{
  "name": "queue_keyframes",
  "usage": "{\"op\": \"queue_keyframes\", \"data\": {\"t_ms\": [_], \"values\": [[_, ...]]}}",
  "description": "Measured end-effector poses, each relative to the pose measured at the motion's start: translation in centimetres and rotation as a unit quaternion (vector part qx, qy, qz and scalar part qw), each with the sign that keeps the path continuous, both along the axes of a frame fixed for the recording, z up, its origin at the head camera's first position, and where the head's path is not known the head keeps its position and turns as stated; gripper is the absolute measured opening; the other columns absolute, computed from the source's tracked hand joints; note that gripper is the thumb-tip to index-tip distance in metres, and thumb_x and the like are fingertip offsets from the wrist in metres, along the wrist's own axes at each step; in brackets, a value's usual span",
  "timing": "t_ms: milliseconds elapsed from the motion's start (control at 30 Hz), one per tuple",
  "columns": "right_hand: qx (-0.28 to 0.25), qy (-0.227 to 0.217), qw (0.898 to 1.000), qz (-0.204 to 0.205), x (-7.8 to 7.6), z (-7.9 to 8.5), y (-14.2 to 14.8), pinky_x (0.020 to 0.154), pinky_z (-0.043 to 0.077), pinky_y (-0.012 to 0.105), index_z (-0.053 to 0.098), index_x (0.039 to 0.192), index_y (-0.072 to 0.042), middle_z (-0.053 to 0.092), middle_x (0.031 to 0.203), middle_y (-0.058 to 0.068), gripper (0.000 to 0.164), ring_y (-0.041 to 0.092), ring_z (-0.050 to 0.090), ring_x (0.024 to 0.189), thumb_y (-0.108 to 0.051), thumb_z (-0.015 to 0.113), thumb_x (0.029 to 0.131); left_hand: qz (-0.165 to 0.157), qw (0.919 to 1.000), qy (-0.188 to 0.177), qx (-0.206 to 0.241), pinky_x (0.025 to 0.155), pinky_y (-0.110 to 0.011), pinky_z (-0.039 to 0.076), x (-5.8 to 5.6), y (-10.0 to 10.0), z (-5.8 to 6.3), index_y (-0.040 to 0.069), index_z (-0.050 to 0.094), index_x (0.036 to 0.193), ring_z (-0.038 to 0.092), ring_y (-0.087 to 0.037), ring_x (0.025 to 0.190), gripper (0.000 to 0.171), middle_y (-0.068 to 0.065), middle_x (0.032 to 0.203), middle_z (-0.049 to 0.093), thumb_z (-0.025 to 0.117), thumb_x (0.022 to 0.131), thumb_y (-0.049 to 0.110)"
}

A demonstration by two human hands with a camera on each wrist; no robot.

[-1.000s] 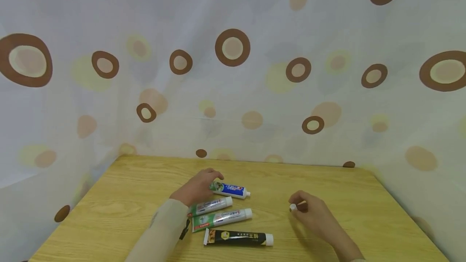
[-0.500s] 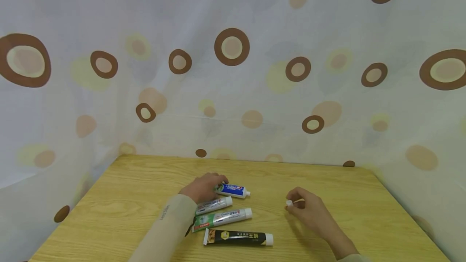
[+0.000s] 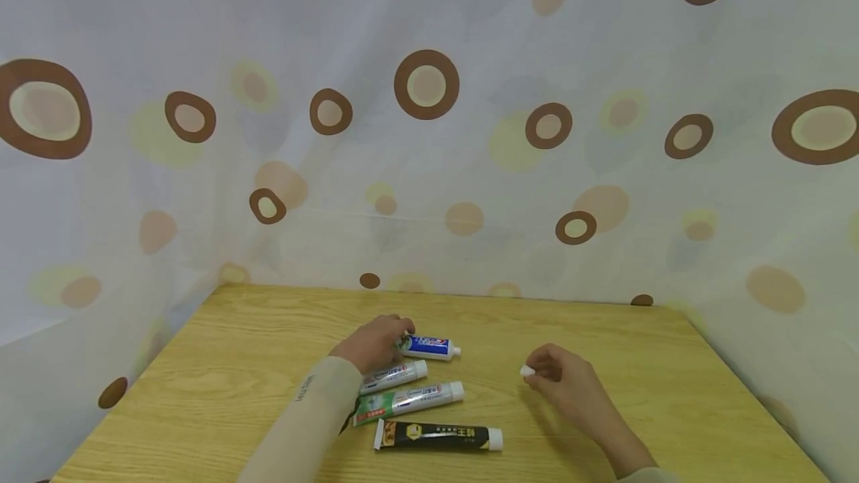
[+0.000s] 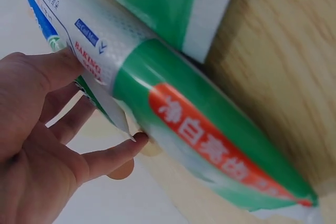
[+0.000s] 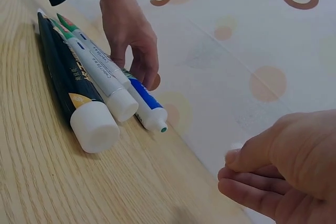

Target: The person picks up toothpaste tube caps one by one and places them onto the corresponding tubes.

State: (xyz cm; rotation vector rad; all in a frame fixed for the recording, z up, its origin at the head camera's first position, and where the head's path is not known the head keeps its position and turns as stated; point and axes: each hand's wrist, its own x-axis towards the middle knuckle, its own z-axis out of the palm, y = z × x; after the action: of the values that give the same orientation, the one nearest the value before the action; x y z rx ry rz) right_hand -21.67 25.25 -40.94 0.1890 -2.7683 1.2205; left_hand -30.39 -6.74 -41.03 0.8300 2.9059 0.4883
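My left hand point(image 3: 376, 343) holds the rear part of a blue, white and green toothpaste tube point(image 3: 429, 347), the farthest of the tubes. Its bare nozzle point(image 5: 161, 126) points right, with green showing at the tip. In the left wrist view, the thumb and fingers of the left hand point(image 4: 47, 129) are around that tube, which is mostly hidden behind a silver-green tube point(image 4: 157, 77). To the right of the nozzle, and apart from it, my right hand point(image 3: 567, 382) pinches a small white cap point(image 3: 527, 370) between thumb and fingers.
Nearer than the held tube lie two silver-green toothpaste tubes, the second silver-green tube point(image 3: 416, 398) being closer to me. A black toothpaste tube point(image 3: 439, 435) with a white cap lies in front. The wooden table point(image 3: 637, 364) ends at a patterned curtain point(image 3: 470, 170).
My left hand has shifted right onto the blue tube, whose front now lies more level. My right hand has moved slightly left and away from me with the cap, towards the nozzle.
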Motion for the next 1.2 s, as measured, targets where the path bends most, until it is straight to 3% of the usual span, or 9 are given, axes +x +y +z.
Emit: {"op": "queue_keyframes", "data": {"t_ms": [300, 633, 867, 967, 1200], "values": [[0.005, 0.019, 1.000, 0.000, -0.1, 0.0, 0.0, 0.082, 0.057, 0.030, 0.071, 0.100, -0.013, 0.073, 0.101, 0.000, 0.011, 0.015, 0.068, 0.094, -0.007, 0.070, 0.091, -0.010, 0.9998, 0.019, -0.003, 0.096, -0.039, 0.053, -0.6, -0.3, -0.6, 0.008, 0.059, 0.133, 0.062, -0.024, 0.112, 0.039, -0.011, 0.123, 0.064, 0.067, 0.095, 0.010], [-0.022, 0.004, 1.000, -0.010, -0.1, 0.1, 0.0, 0.083, 0.057, 0.030, 0.072, 0.104, -0.010, 0.073, 0.104, 0.002, 0.012, 0.016, 0.068, 0.098, -0.012, 0.070, 0.092, 0.002, 0.9978, -0.002, 0.066, 0.100, -0.043, 0.050, -0.2, -0.5, 1.1, 0.005, 0.054, 0.137, 0.056, -0.026, 0.114, 0.039, -0.014, 0.123, 0.058, 0.060, 0.099, 0.011], [-0.038, -0.005, 0.999, -0.006, 0.1, 0.4, -0.2, 0.081, 0.056, 0.028, 0.071, 0.106, -0.008, 0.071, 0.106, 0.003, 0.014, 0.016, 0.067, 0.097, -0.009, 0.069, 0.092, -0.041, 0.9945, 0.075, 0.062, 0.087, -0.038, 0.054, -0.7, -0.3, 1.3, 0.001, 0.053, 0.132, 0.058, -0.020, 0.096, 0.032, -0.013, 0.109, 0.058, 0.056, 0.101, 0.010], [-0.048, -0.009, 0.999, -0.009, 0.2, 0.6, -0.4, 0.083, 0.056, 0.029, 0.071, 0.108, -0.007, 0.071, 0.109, 0.003, 0.016, 0.016, 0.067, 0.100, -0.009, 0.068, 0.093, -0.055, 0.9919, 0.087, 0.074, 0.085, -0.038, 0.054, -0.3, -0.3, 1.7, 0.000, 0.052, 0.132, 0.058, -0.020, 0.095, 0.031, -0.013, 0.109, 0.057, 0.053, 0.102, 0.009], [-0.053, -0.002, 0.999, -0.014, 0.4, 1.2, -0.7, 0.085, 0.056, 0.029, 0.072, 0.110, -0.012, 0.072, 0.112, 0.003, 0.017, 0.016, 0.067, 0.101, -0.014, 0.068, 0.094, -0.058, 0.9870, 0.049, 0.141, 0.097, -0.043, 0.050, 0.9, -0.1, 2.4, 0.005, 0.049, 0.140, 0.056, -0.024, 0.110, 0.036, -0.014, 0.124, 0.054, 0.048, 0.105, 0.015]]}}
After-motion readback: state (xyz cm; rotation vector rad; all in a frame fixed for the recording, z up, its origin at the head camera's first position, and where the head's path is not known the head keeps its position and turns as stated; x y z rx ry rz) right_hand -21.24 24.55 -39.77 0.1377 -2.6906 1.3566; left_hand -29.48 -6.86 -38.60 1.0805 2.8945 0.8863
